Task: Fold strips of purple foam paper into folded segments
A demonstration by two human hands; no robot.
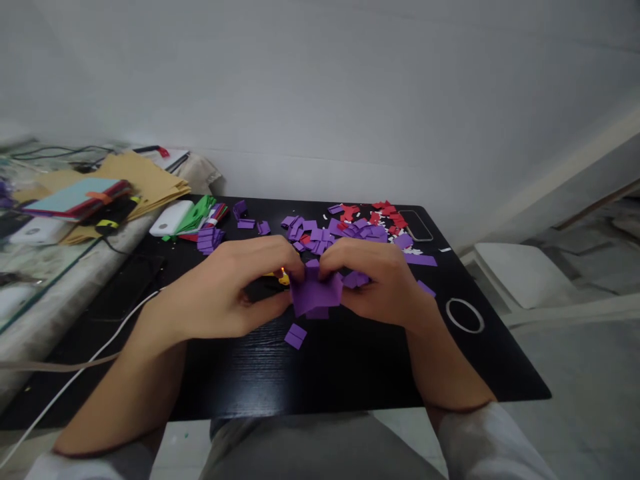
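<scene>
While the left hand [240, 283] and right hand [383, 280] pinch purple paper [319, 291] above the black table [240, 380], back from its near edge, folding seems in hand. The next move probably calls for firm, even finger pressure; lined-up edges matter

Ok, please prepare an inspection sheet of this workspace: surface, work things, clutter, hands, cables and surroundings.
Surface: black wood-grain table, shiny near the front edge.
Work things: creased purple paper piece between the hands; small purple paper square lying nearer the person.
Clutter: red paper scraps at far right; tan paper sheets at far left.
Hands: left hand and right hand both pinch the creased purple paper piece.
Cables: white cable at left.
Surroundings: pale grey wall behind the table.
</scene>
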